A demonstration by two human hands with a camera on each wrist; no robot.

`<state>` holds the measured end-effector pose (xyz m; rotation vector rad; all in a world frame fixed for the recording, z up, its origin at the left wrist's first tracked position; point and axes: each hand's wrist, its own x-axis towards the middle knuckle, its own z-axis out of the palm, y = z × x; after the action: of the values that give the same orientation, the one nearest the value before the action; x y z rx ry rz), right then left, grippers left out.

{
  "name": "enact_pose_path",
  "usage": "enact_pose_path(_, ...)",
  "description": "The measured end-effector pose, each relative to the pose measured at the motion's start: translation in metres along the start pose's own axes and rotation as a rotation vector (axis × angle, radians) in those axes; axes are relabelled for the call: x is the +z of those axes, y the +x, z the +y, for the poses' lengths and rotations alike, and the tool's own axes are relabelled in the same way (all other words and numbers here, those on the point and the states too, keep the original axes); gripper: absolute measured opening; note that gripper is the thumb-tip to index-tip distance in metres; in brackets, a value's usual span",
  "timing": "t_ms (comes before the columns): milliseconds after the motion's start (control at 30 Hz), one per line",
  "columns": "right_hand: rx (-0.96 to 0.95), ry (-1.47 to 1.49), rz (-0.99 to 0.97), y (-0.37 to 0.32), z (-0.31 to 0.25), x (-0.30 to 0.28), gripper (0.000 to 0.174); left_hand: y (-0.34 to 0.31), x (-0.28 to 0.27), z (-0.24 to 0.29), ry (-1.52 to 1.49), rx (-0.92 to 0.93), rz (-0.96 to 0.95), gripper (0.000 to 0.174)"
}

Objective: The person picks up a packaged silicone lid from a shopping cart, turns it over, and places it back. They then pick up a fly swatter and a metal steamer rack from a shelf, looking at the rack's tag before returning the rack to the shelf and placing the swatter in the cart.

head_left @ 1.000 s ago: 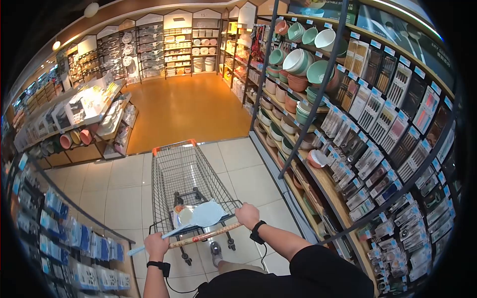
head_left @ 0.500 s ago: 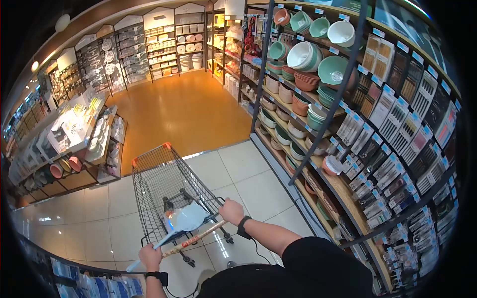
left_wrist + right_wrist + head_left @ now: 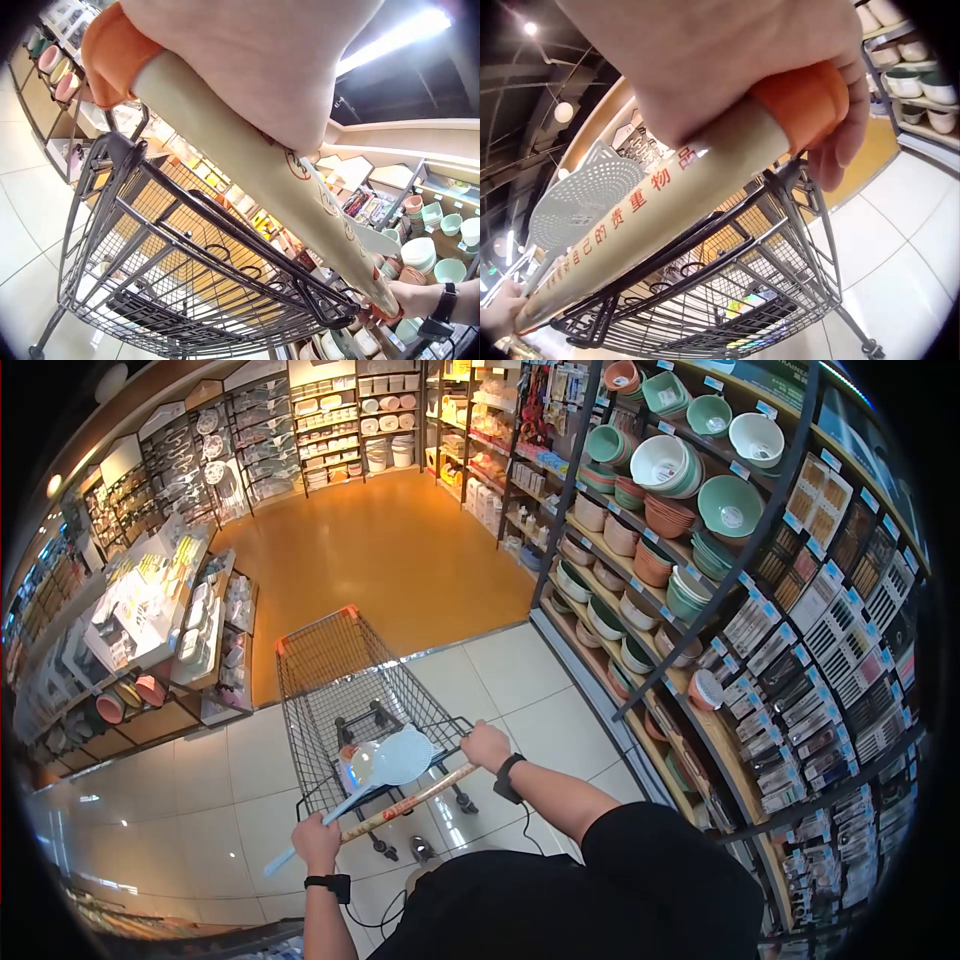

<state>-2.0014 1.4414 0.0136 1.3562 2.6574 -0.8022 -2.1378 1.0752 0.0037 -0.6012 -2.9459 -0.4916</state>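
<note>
A wire shopping cart [image 3: 330, 685] with orange corners stands in front of me. My left hand [image 3: 317, 843] grips the left end of its pale handlebar [image 3: 385, 816]. A light-blue perforated skimmer [image 3: 403, 758] lies slantwise over the bar, its long handle held in that same hand. The skimmer's wide head rests toward the cart's near end, partly covering a small package [image 3: 352, 773]. My right hand [image 3: 486, 746] holds the bar's other end; in the right wrist view its fingers curl around the orange end cap [image 3: 801, 105]. Red characters run along the bar there.
Tall shelving on the right holds bowls [image 3: 665, 465] and hanging packaged utensils [image 3: 850, 660]. At the left stands a low display island [image 3: 150, 620]. Pale floor tiles [image 3: 190, 800] meet an orange floor [image 3: 360, 550] under the cart's front, with more wall shelves behind.
The cart has rolled forward, its front now over the orange floor. The view has turned leftward, and the blue packages at lower left have mostly left it. Both hands keep their grip.
</note>
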Motion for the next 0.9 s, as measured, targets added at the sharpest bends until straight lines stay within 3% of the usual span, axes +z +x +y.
enact_pose_path(467, 0.117, 0.111, 0.036, 0.059, -0.083, 0.032, 0.041, 0.143, 0.005, -0.057, 0.003, 0.162, -0.107, 0.025)
enact_pose_path(533, 0.045, 0.101, 0.062, 0.063, -0.090, 0.035, 0.040, 0.157, 0.005, -0.064, 0.056, 0.202, -0.120, 0.024)
enact_pose_path(667, 0.065, 0.135, 0.078, 0.079, -0.098, 0.040, 0.040, 0.182, 0.005, -0.068, 0.107, 0.242, -0.272, 0.032)
enact_pose_path(900, 0.049, 0.144, 0.083, 0.089, -0.110, 0.028, 0.041, 0.206, 0.023, -0.079, 0.063, 0.404, -0.304, 0.043)
